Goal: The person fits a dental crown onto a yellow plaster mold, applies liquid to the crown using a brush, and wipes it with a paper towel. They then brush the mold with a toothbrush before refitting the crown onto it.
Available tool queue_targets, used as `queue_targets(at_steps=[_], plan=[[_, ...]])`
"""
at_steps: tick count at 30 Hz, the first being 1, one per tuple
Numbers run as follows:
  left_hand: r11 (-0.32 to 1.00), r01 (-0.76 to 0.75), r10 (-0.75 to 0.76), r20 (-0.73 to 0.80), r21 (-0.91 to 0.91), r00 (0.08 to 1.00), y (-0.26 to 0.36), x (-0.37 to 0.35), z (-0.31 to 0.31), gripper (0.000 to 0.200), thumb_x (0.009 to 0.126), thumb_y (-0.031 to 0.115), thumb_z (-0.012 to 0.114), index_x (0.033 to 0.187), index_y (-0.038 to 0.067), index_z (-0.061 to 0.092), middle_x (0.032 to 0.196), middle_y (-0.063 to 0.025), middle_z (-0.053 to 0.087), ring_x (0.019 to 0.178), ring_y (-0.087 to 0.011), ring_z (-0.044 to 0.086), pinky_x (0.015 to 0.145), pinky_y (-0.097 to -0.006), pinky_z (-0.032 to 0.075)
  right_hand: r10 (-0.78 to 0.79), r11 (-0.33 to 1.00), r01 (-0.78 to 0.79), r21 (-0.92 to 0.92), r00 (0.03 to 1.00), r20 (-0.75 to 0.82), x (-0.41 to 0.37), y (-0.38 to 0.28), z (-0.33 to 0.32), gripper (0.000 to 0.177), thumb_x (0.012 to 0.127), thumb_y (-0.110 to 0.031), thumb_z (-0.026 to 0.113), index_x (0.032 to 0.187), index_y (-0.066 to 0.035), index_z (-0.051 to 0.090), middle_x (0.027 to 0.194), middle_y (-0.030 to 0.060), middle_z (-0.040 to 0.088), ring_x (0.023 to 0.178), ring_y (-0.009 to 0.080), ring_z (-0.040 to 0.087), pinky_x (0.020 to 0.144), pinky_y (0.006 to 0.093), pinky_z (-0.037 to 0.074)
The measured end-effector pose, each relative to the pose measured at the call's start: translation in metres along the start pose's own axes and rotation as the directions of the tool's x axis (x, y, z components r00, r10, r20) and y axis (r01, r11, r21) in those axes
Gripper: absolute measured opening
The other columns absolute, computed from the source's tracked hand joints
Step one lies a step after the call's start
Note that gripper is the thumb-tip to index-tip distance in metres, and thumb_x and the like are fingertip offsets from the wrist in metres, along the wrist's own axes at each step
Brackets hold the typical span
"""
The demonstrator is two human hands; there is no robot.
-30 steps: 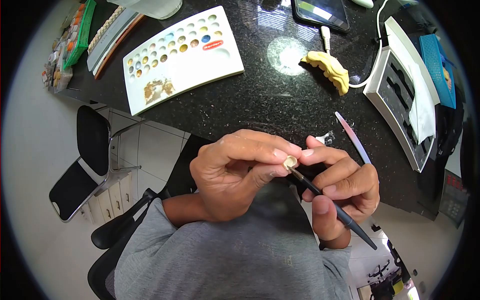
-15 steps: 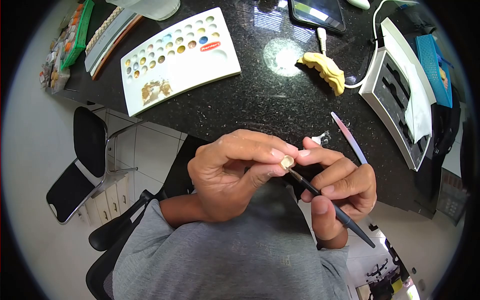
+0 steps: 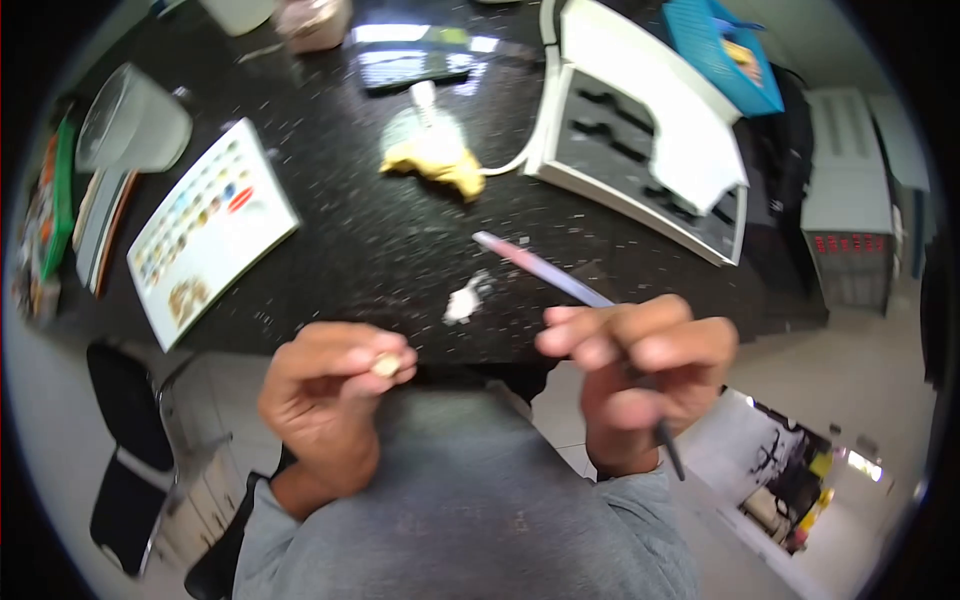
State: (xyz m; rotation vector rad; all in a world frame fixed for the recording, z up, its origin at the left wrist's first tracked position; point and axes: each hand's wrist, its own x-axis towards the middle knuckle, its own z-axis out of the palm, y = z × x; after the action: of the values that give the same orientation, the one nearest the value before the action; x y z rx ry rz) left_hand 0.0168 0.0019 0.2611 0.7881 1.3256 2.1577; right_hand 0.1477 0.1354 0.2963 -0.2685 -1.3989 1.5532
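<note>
My left hand [image 3: 325,405] pinches a small cream dental crown [image 3: 386,365] between thumb and fingertips, just past the table's near edge. Well to the right, my right hand [image 3: 655,365] is closed round the dark handle of a fine paintbrush [image 3: 668,447]. The brush's tip is hidden behind blurred fingers, and its handle end points down. On the table between the hands lies a small white lump [image 3: 462,304]. A pink and lilac nail file [image 3: 545,268] runs towards my right fingers. Farther back rests a yellow dental model [image 3: 437,168].
A white paint palette [image 3: 235,255] with coloured wells lies at the left, near a clear tub [image 3: 135,125]. A white box [image 3: 640,205] with dark inserts fills the right side, beside a blue basket [image 3: 725,60]. A phone [image 3: 415,72] and white cable [image 3: 535,130] are behind.
My hands have drawn apart: the left moved left with the crown, the right took the brush away from it. The view has shifted to the right.
</note>
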Motion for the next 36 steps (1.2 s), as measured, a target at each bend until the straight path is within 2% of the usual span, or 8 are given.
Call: queue_targets(at_steps=[3,6,12,16,23,28,32,36], plan=[[0.999,0.011,-0.010,0.042,-0.032,0.999,0.004,0.002,0.003,0.013,0.085,0.004,0.062,0.094,0.000,0.054,0.090,-0.0170,0.060,0.076,-0.0171,0.064,0.065,-0.0272,0.058,-0.190,0.925,0.175,-0.339,0.982,-0.011,0.026,-0.022,-0.051,0.023,0.091,-0.019,0.057,0.099,0.003,0.054,0.077,0.0189,0.064,0.078,0.0233,0.066,0.075,0.0367,0.055],[0.999,0.001,0.004,0.096,-0.051,0.995,0.008,0.008,0.010,0.013,0.085,0.005,0.061,0.094,0.000,0.053,0.091,-0.0163,0.059,0.076,-0.0160,0.063,0.066,-0.0266,0.058,-0.265,0.468,0.023,-0.883,0.957,-0.115,0.061,-0.036,-0.084,0.019,0.091,-0.015,0.057,0.100,0.002,0.061,0.082,0.0147,0.066,0.075,0.0163,0.064,0.071,0.0283,0.052],[0.983,0.075,-0.033,0.244,-0.167,0.969,0.007,0.022,0.032,0.011,0.086,0.000,0.058,0.095,-0.001,0.053,0.093,-0.0179,0.059,0.079,-0.0170,0.064,0.070,-0.0275,0.058,-0.050,-0.147,-0.077,-0.986,0.996,-0.070,0.106,-0.029,-0.128,0.030,0.085,-0.028,0.063,0.097,-0.001,0.064,0.083,0.0179,0.066,0.076,0.0298,0.066,0.069,0.0346,0.051],[0.969,0.091,-0.031,0.254,-0.229,0.967,0.008,0.028,0.040,0.010,0.086,-0.002,0.058,0.095,-0.002,0.054,0.094,-0.0176,0.059,0.080,-0.0172,0.064,0.071,-0.0277,0.058,0.021,-0.282,-0.097,-0.955,0.994,-0.107,0.114,-0.020,-0.130,0.035,0.085,-0.036,0.061,0.093,-0.001,0.066,0.080,0.0198,0.066,0.076,0.0345,0.065,0.067,0.0398,0.050],[0.941,0.168,-0.094,0.250,-0.293,0.964,0.006,0.043,0.055,0.011,0.085,-0.003,0.059,0.096,-0.002,0.055,0.094,-0.0158,0.059,0.082,-0.0167,0.064,0.073,-0.0273,0.058,0.030,-0.139,-0.098,-0.985,0.994,-0.103,0.115,-0.021,-0.122,0.024,0.084,-0.023,0.063,0.083,0.000,0.065,0.067,0.0161,0.061,0.058,0.0278,0.060,0.057,0.0351,0.046],[0.907,0.247,-0.167,0.248,-0.342,0.954,0.003,0.049,0.063,0.014,0.084,-0.004,0.060,0.096,-0.002,0.054,0.094,-0.0149,0.058,0.082,-0.0160,0.064,0.072,-0.0258,0.057,-0.107,0.433,-0.112,-0.894,0.979,-0.175,0.113,-0.027,-0.116,0.014,0.085,-0.013,0.063,0.083,0.001,0.062,0.071,0.0043,0.062,0.065,0.0065,0.055,0.056,0.0232,0.041],[0.893,0.258,-0.172,0.250,-0.369,0.953,0.002,0.051,0.067,0.014,0.084,0.001,0.062,0.094,0.000,0.052,0.092,-0.0118,0.057,0.079,-0.0137,0.062,0.070,-0.0241,0.056,-0.019,0.815,-0.132,-0.565,0.967,-0.254,0.106,-0.032,-0.097,0.020,0.081,-0.006,0.067,0.098,0.003,0.062,0.081,0.0044,0.061,0.073,0.0074,0.056,0.071,0.0193,0.045],[0.891,0.254,-0.168,0.247,-0.375,0.954,-0.001,0.052,0.075,0.015,0.083,0.002,0.064,0.092,0.002,0.052,0.090,-0.0097,0.055,0.076,-0.0128,0.060,0.070,-0.0239,0.054,-0.008,0.889,-0.089,-0.449,0.978,-0.210,0.095,-0.037,-0.082,0.035,0.078,-0.003,0.068,0.111,0.004,0.058,0.091,0.0076,0.062,0.083,0.0100,0.058,0.080,0.0215,0.045]])
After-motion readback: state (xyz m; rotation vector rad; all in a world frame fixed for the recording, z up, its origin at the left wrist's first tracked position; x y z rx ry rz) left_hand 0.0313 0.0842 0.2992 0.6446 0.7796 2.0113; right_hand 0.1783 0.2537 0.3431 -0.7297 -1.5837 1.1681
